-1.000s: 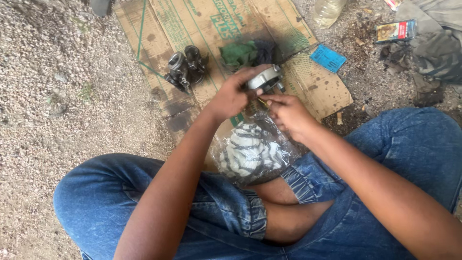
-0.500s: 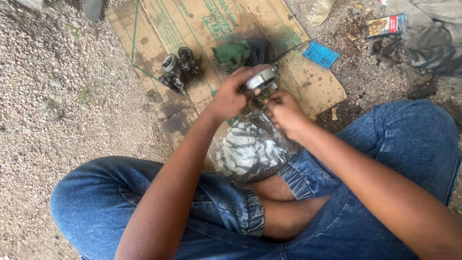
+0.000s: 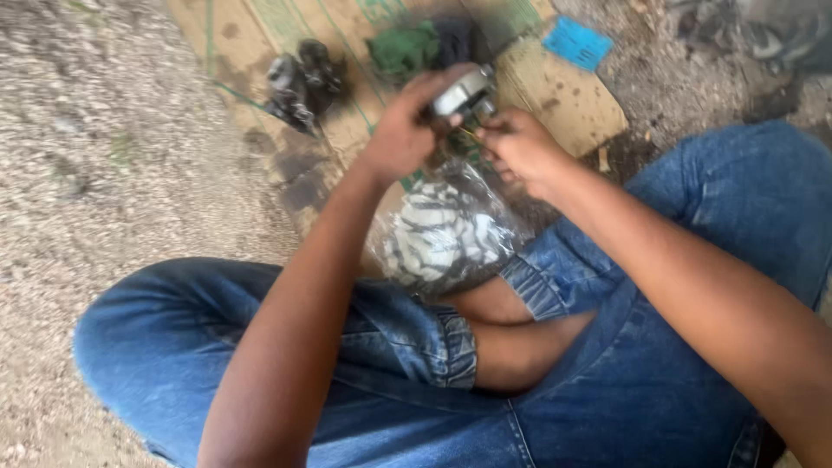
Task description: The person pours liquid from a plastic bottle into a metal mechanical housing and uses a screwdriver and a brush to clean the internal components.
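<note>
My left hand [image 3: 406, 132] grips a small round metal part [image 3: 461, 92] and holds it up in front of me. My right hand [image 3: 518, 146] is right beside it, fingertips pinched against the part's lower right side; whether they hold a small piece is hidden. Below both hands a clear plastic bag [image 3: 444, 236] with several pale metal pieces rests against my crossed legs in blue jeans. The view is blurred.
A flattened cardboard sheet [image 3: 555, 102] lies on the gravel ahead. On it sit a dark metal engine part [image 3: 300, 81], a green rag [image 3: 406, 47] and a blue card [image 3: 577, 40]. Gravel ground [image 3: 104, 156] spreads to the left. Dark clutter lies at top right.
Both hands stay together on the metal part, shifted slightly higher in view. The camera has tilted, so the cardboard and gravel slid upward and the picture blurred.
</note>
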